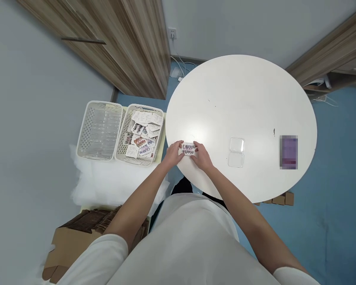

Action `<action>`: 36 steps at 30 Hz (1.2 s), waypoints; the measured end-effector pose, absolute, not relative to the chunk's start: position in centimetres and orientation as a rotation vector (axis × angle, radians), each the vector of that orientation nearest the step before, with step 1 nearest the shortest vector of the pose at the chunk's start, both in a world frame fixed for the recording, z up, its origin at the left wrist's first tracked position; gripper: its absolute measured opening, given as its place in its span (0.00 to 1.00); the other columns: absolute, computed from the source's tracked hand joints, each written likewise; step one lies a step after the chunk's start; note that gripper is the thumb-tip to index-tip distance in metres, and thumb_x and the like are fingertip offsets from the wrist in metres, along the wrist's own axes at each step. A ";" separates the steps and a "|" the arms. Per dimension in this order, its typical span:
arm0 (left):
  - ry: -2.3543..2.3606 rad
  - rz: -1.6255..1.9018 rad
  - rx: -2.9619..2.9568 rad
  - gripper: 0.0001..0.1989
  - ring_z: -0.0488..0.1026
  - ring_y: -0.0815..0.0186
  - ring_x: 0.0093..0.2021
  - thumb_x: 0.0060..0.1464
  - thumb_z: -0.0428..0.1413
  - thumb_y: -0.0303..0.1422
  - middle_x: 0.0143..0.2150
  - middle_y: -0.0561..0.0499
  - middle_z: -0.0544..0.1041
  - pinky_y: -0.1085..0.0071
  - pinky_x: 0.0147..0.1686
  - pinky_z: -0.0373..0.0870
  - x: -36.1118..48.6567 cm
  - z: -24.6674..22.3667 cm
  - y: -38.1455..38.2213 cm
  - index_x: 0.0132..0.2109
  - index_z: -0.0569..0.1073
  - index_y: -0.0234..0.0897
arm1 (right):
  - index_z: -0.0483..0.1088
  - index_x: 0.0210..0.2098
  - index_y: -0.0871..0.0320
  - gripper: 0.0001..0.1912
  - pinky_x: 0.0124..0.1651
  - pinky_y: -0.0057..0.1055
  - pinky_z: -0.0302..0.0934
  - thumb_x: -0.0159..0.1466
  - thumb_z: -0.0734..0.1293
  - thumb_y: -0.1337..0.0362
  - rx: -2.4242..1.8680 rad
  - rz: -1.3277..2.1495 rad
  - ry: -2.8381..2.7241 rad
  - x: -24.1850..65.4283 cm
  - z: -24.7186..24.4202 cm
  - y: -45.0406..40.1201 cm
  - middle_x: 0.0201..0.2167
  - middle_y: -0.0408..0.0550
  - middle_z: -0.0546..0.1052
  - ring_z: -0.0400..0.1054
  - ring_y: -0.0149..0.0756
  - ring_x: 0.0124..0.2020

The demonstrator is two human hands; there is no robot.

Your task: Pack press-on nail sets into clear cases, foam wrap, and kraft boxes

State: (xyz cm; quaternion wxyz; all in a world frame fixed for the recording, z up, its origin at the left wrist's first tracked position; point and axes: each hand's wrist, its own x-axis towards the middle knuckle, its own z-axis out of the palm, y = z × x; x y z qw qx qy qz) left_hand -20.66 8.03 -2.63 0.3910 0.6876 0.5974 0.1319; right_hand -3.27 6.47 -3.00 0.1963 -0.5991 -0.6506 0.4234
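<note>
Near the table's left front edge, a small white card with two rows of purple, shiny press-on nails [188, 149] is held between both hands. My left hand [174, 153] grips its left side, and my right hand [202, 156] grips its right side, fingers and thumbs at the edges. To the right of my right hand, a clear plastic case [236, 152] lies opened flat on the white oval table [249, 95].
Left of the table stand a white basket [118, 148] of nail cards and another basket [78, 148] of clear cases. White wrapping [103, 178] and cardboard [74, 241] lie nearer. A blurred purple item [288, 152] is at the table's right.
</note>
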 end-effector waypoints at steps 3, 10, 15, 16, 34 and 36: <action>1.471 0.365 1.750 0.27 0.64 0.60 0.46 0.46 0.54 0.29 0.44 0.48 0.67 0.64 0.45 0.60 -18.7 -1.6 7.2 0.55 0.58 0.40 | 0.46 0.59 0.51 0.35 0.46 0.39 0.60 0.54 0.63 0.68 -1.624 1.176 -1.845 -0.7 -2.1 5.3 0.49 0.50 0.62 0.62 0.39 0.44; 1.320 0.399 1.840 0.31 0.63 0.58 0.46 0.46 0.56 0.31 0.46 0.46 0.67 0.62 0.47 0.60 -11.0 0.2 4.1 0.58 0.55 0.41 | 0.45 0.60 0.49 0.35 0.47 0.40 0.59 0.56 0.62 0.66 -1.611 1.141 -1.817 8.0 -0.8 1.2 0.48 0.49 0.64 0.62 0.39 0.45; 1.242 0.333 1.881 0.30 0.63 0.58 0.46 0.46 0.56 0.33 0.45 0.47 0.66 0.60 0.46 0.61 -4.9 0.6 2.3 0.57 0.56 0.42 | 0.51 0.57 0.50 0.32 0.51 0.42 0.57 0.54 0.64 0.63 -1.608 1.112 -1.863 15.3 -0.8 -0.8 0.50 0.50 0.62 0.58 0.42 0.50; 1.257 0.311 1.890 0.30 0.62 0.57 0.47 0.45 0.57 0.33 0.46 0.47 0.66 0.60 0.46 0.60 -3.8 0.6 2.3 0.56 0.57 0.41 | 0.52 0.56 0.51 0.32 0.52 0.43 0.56 0.54 0.65 0.62 -1.608 1.098 -1.882 16.4 -0.9 -0.9 0.51 0.50 0.61 0.56 0.42 0.52; 1.611 0.073 1.871 0.33 0.51 0.52 0.56 0.36 0.63 0.35 0.54 0.47 0.56 0.55 0.51 0.51 1.0 -1.6 4.6 0.51 0.62 0.46 | 0.55 0.55 0.52 0.32 0.52 0.45 0.51 0.51 0.66 0.59 -1.700 1.019 -2.111 20.2 -4.1 2.7 0.53 0.52 0.59 0.51 0.46 0.54; 1.607 0.060 1.869 0.33 0.51 0.52 0.56 0.36 0.63 0.35 0.54 0.47 0.57 0.55 0.51 0.51 0.9 -1.8 4.6 0.51 0.61 0.46 | 0.55 0.55 0.52 0.32 0.52 0.45 0.51 0.51 0.66 0.59 -1.701 1.006 -2.130 20.2 -4.3 2.8 0.53 0.52 0.59 0.52 0.47 0.54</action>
